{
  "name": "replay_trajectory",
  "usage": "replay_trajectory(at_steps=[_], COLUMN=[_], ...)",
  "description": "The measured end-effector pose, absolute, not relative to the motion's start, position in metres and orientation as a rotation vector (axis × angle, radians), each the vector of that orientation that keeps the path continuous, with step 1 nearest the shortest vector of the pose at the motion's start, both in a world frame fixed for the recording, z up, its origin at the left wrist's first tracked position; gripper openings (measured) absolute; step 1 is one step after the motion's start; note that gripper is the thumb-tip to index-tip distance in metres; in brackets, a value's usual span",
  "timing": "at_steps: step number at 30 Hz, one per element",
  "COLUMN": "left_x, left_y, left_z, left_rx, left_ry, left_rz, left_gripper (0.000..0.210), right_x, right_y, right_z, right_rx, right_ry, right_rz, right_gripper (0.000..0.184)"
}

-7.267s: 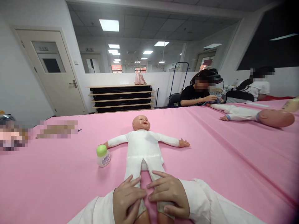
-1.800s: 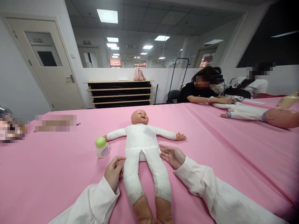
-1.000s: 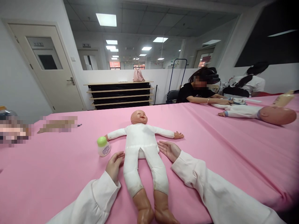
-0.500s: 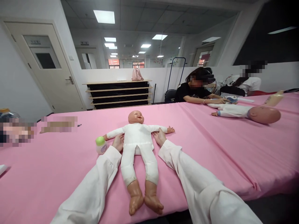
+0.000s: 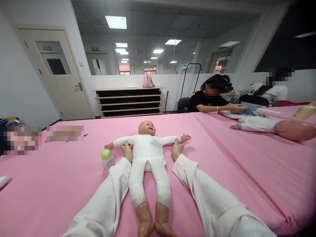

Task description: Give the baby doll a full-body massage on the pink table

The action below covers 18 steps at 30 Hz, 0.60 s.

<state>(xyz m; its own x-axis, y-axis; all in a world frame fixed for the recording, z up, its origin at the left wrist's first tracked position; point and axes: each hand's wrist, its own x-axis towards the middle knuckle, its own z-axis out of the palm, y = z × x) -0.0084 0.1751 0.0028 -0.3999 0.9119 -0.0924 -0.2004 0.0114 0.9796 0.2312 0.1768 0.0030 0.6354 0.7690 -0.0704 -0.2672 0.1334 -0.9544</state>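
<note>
A baby doll (image 5: 149, 148) with a white cloth body lies on its back, arms spread and feet towards me. My left hand (image 5: 127, 151) grips the doll's arm on the left, thumb on top and fingers mostly hidden beneath. On the other side, my right hand (image 5: 177, 150) holds the opposite arm near the wrist, its thumb over the sleeve. Beside my left forearm stands a small lotion bottle (image 5: 108, 160) with a green cap, just below the doll's hand.
Pink cloth (image 5: 217, 158) covers the table. Across it, a person in black (image 5: 208, 98) handles a second doll (image 5: 261, 124); another person (image 5: 269, 92) sits behind. A pump bottle (image 5: 304, 111) stands at far right. A pen (image 5: 86, 134) and a blurred item (image 5: 65, 133) lie at left.
My hands, lying palm-up under the doll's arms before, now have their thumbs over the arms. My right hand has shifted outward towards the doll's wrist. The view has shifted slightly.
</note>
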Motion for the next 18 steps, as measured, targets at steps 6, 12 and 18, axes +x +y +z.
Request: replay_trajectory(at_steps=[6,12,18], left_x=[-0.005,-0.009,-0.017], left_y=[0.192,0.209,0.225], left_z=[0.016,0.018,0.012], left_rx=[1.133,1.740,1.835], left_ry=[1.571,1.702,1.846], left_rz=[1.776,1.514,1.053], left_gripper=[0.058,0.063,0.059], right_x=[0.216,0.194,0.206], right_y=[0.199,0.229,0.252], right_z=[0.027,0.032,0.009], right_rx=[-1.242,-1.095,-1.380], right_ry=[-0.807,-1.054,-1.075], right_rz=[0.440,0.495,0.571], right_gripper=[0.050,0.045,0.030])
